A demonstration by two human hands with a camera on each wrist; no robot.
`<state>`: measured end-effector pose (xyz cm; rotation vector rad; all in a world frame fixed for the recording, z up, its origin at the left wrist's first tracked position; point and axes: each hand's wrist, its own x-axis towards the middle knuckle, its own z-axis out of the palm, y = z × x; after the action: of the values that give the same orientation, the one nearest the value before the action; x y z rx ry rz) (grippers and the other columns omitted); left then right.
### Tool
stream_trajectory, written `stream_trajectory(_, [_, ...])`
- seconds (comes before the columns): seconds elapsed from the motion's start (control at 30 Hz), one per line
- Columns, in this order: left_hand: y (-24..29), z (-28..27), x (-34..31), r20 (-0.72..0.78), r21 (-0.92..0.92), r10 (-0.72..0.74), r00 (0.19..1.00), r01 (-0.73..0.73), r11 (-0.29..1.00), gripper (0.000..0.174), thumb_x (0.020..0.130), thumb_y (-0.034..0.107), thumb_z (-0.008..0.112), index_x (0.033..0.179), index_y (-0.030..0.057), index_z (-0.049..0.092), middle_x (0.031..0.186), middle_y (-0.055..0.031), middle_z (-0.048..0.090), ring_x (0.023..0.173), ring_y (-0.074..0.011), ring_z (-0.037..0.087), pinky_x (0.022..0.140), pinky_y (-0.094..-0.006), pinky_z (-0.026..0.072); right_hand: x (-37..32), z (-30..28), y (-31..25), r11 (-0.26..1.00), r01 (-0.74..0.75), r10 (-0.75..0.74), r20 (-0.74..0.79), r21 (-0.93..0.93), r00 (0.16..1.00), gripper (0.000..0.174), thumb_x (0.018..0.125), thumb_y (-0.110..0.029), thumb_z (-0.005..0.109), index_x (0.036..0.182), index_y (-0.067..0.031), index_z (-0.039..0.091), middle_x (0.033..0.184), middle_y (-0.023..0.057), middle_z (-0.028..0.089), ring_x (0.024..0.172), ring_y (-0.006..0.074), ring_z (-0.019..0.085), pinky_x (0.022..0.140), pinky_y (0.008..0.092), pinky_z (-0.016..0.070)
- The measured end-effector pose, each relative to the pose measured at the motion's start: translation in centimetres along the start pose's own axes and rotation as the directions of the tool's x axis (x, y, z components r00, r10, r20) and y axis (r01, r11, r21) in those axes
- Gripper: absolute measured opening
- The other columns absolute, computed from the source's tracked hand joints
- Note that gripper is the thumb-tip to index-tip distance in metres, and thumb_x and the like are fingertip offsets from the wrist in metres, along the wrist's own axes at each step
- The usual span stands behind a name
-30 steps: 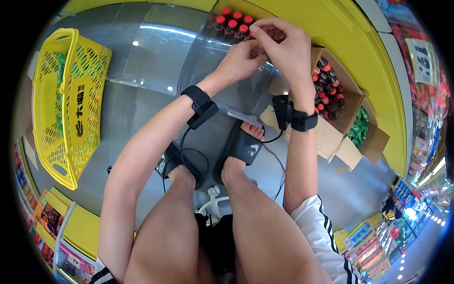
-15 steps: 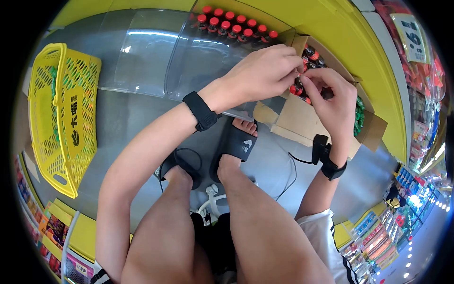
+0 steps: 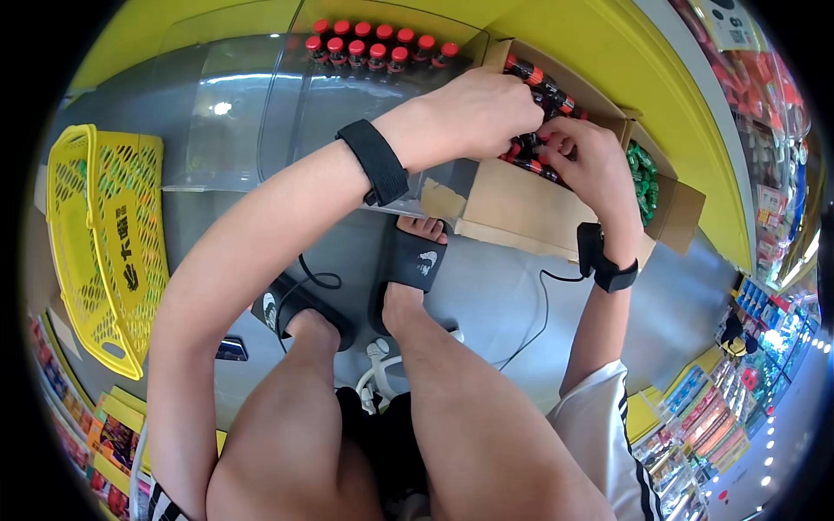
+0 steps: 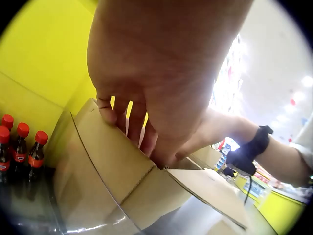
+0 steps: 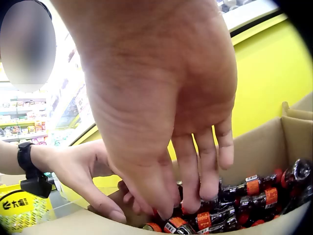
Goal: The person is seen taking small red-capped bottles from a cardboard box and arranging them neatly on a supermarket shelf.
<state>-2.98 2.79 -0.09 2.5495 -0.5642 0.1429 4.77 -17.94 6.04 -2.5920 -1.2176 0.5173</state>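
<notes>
In the head view, my left hand (image 3: 478,113) reaches over the near side of a cardboard box (image 3: 521,208) of small dark bottles with red caps (image 3: 556,94). My right hand (image 3: 595,165) is beside it at the same box, thumb and index finger close to a bottle. The right wrist view shows my right hand (image 5: 161,88) with its fingers hanging down onto the bottles (image 5: 210,219), and my left hand (image 5: 83,166) with its thumb extended at the box rim. In the left wrist view my left hand's fingers (image 4: 134,117) dip inside the box (image 4: 107,152), their tips partly hidden.
A clear plastic bin (image 3: 347,113) holds rows of upright red-capped bottles (image 3: 378,54) at the back. A yellow basket (image 3: 130,234) stands at left. Green-wrapped items (image 3: 641,178) lie in a box (image 3: 678,208) at right. A phone (image 3: 232,349) lies by my left foot.
Both hands have moved right from above the clear bin to the cardboard box and down among its bottles. The view has shifted right, and more of the upright bottles show.
</notes>
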Motion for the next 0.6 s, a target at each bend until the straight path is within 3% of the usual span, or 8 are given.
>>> stream_trajectory(0.07, [-0.5,0.7,-0.1,0.028,0.046,0.044,0.999,-0.045,0.998,0.006,0.083,0.013,0.079,0.083,0.0070,0.078,0.080,-0.0086,0.072,0.096,-0.0296,0.070,0.094,-0.0452,0.0544,0.5,0.3,0.1,0.999,-0.019,0.014,0.112,0.043,0.994,0.026,0.086,-0.010,0.079,0.112,-0.0079,0.079,0.095,0.0127,0.080,0.084,0.0333,0.076,0.078,0.0439,0.0594])
stream_trajectory(0.17, [0.0,0.8,-0.6,0.139,0.047,0.027,0.990,-0.033,0.998,0.006,0.087,0.017,0.080,0.084,0.0124,0.080,0.079,-0.0078,0.071,0.095,-0.0273,0.071,0.095,-0.0450,0.0516,0.9,1.4,1.0,1.000,0.012,-0.015,0.132,0.025,0.991,0.028,0.086,-0.008,0.078,0.114,-0.0083,0.079,0.095,0.0134,0.080,0.084,0.0351,0.076,0.079,0.0441,0.0598])
stream_trajectory(0.4, [0.3,0.8,-0.7,0.217,0.095,-0.010,0.976,-0.011,0.995,0.003,0.089,0.017,0.078,0.087,0.0155,0.081,0.076,-0.0062,0.071,0.093,-0.0263,0.070,0.094,-0.0441,0.0498,1.6,2.7,1.9,0.999,0.018,-0.024,0.164,0.038,0.986,0.039,0.086,-0.006,0.078,0.125,-0.0103,0.075,0.093,0.0161,0.078,0.089,0.0362,0.076,0.080,0.0459,0.0600])
stream_trajectory(0.5, [0.1,1.3,-0.9,0.098,0.042,0.023,0.995,-0.028,0.999,0.002,0.087,0.017,0.080,0.087,0.0145,0.079,0.074,-0.0084,0.071,0.085,-0.0291,0.071,0.091,-0.0439,0.0518,1.8,3.2,1.8,0.992,0.038,-0.054,0.143,0.119,0.988,0.044,0.086,-0.005,0.078,0.129,-0.0099,0.072,0.096,0.0173,0.078,0.093,0.0385,0.075,0.079,0.0475,0.0594])
stream_trajectory(0.57, [0.2,1.5,-0.8,-0.063,-0.016,0.032,0.998,-0.033,0.999,0.007,0.084,0.016,0.081,0.086,0.0119,0.076,0.072,-0.0116,0.070,0.077,-0.0324,0.071,0.086,-0.0435,0.0541,2.0,3.2,1.1,0.991,0.036,-0.056,0.152,0.128,0.987,0.045,0.086,-0.003,0.078,0.130,-0.0072,0.069,0.104,0.0191,0.078,0.099,0.0421,0.074,0.083,0.0482,0.0589])
stream_trajectory(0.6, [0.4,1.2,-0.9,-0.062,-0.017,0.031,0.998,-0.032,0.999,0.007,0.084,0.016,0.081,0.086,0.0119,0.076,0.072,-0.0116,0.070,0.077,-0.0324,0.071,0.086,-0.0435,0.0541,2.0,3.4,1.2,0.991,0.037,-0.056,0.153,0.128,0.987,0.045,0.086,-0.003,0.078,0.130,-0.0072,0.069,0.104,0.0191,0.078,0.099,0.0421,0.074,0.083,0.0482,0.0589])
